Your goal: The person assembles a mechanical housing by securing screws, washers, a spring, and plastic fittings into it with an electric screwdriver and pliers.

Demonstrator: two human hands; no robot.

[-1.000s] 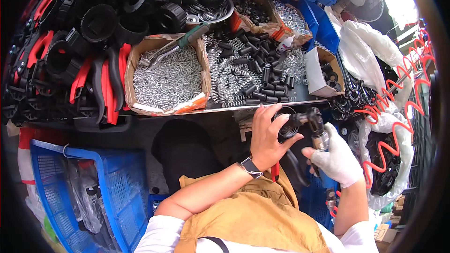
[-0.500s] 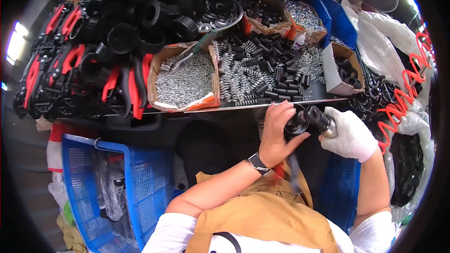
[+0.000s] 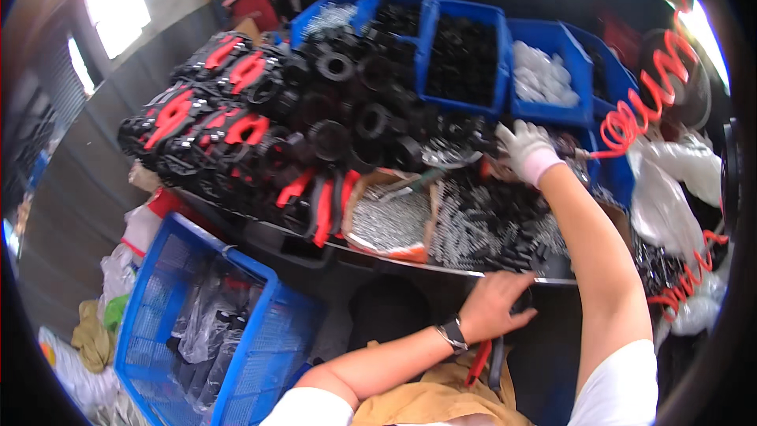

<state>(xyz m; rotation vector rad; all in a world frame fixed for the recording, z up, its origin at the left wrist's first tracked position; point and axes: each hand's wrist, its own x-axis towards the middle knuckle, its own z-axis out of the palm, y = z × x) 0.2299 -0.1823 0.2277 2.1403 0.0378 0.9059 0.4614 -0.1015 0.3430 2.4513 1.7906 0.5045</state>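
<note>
My left hand [image 3: 490, 309], bare and with a watch on the wrist, is at the table's front edge, thumb and fingers closed around the dark head of a hand tool. Below the hand its red and black handles [image 3: 479, 364] hang down; the head is mostly hidden. My right hand [image 3: 527, 151], in a white glove, reaches far over the table above the small parts. Beside it a dark air tool [image 3: 564, 146] joins the red coiled hose [image 3: 631, 128]. Blur and the glove hide whether my fingers grip that tool.
Red-and-black tools [image 3: 236, 71] and black ring parts [image 3: 331, 138] are piled left. A carton of small metal pieces [image 3: 390, 217], springs [image 3: 456, 225] and black sleeves [image 3: 509, 221] cover the front. Blue bins [image 3: 465, 51] line the back. A blue basket [image 3: 272, 331] stands lower left.
My right hand has moved from beside the left hand up and away over the table, taking the air tool from the held tool. The view has shifted, showing more of the back bins.
</note>
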